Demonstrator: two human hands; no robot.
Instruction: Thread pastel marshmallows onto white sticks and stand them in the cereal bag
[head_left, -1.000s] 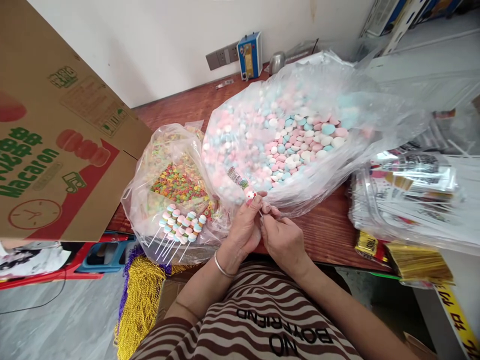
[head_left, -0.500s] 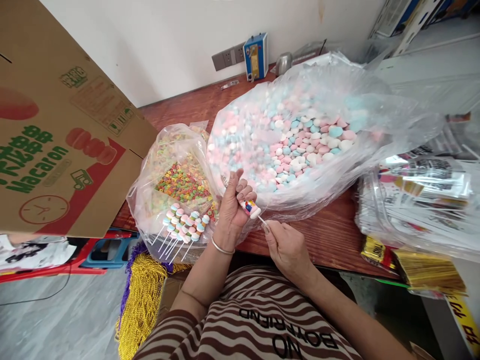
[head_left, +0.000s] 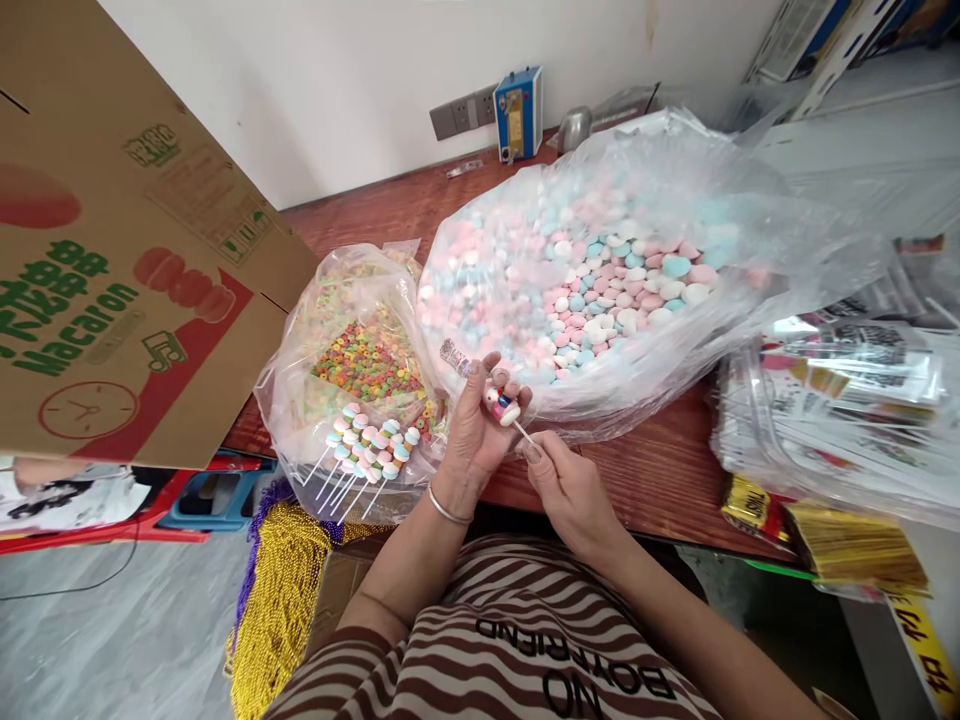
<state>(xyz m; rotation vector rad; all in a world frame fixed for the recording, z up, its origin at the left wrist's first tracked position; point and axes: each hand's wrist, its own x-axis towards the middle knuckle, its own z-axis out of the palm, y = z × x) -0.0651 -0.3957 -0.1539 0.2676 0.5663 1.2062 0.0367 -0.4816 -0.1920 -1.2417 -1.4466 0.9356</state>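
Note:
My left hand (head_left: 474, 432) is closed around the candies of a small candy skewer (head_left: 503, 405), with white, red and blue pieces between its fingertips. My right hand (head_left: 564, 480) pinches the thin white stick (head_left: 525, 434) just below the candies. Both hands sit at the near edge of the wooden table (head_left: 645, 470). Right behind them lies a big clear bag of pink, blue and white candies (head_left: 600, 280). To the left, a smaller clear bag of coloured ring candies (head_left: 360, 365) carries several finished skewers (head_left: 367, 450) on its front.
A brown Macaron carton (head_left: 127, 270) leans at the left. Printed clear packets (head_left: 840, 400) and gold twist ties (head_left: 855, 545) lie at the right. Gold bead strings (head_left: 281, 600) hang below the table edge. A blue device (head_left: 517, 112) stands by the wall.
My left hand first opened its fingers and then closed on the candies again. The skewer tilted from upright to slanting, with my right hand keeping hold of the stick's lower end.

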